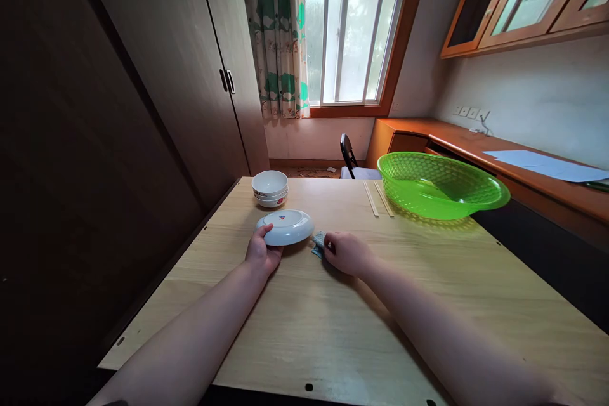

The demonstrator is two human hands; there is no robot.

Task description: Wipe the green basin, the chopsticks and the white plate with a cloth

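Observation:
A white plate [295, 231] is held upside down over the table, its base with a small coloured mark facing up. My left hand [262, 252] grips its near left rim, thumb on the underside. To the right of the plate, my right hand [346, 252] is closed on a bluish-grey cloth [318, 245], which pokes out past the fingers by the plate's right edge. Behind the plate stands a stack of white bowls [270, 185] with red floral marks.
Two pairs of wooden chopsticks [371, 199] lie on the table [266, 342] near its far edge. Right of them sits a large green plastic basket [442, 193]. A folding chair [349, 155] stands beyond the table, a dark wardrobe [157, 63] on the left, and a wooden desk [523, 168] with papers on the right.

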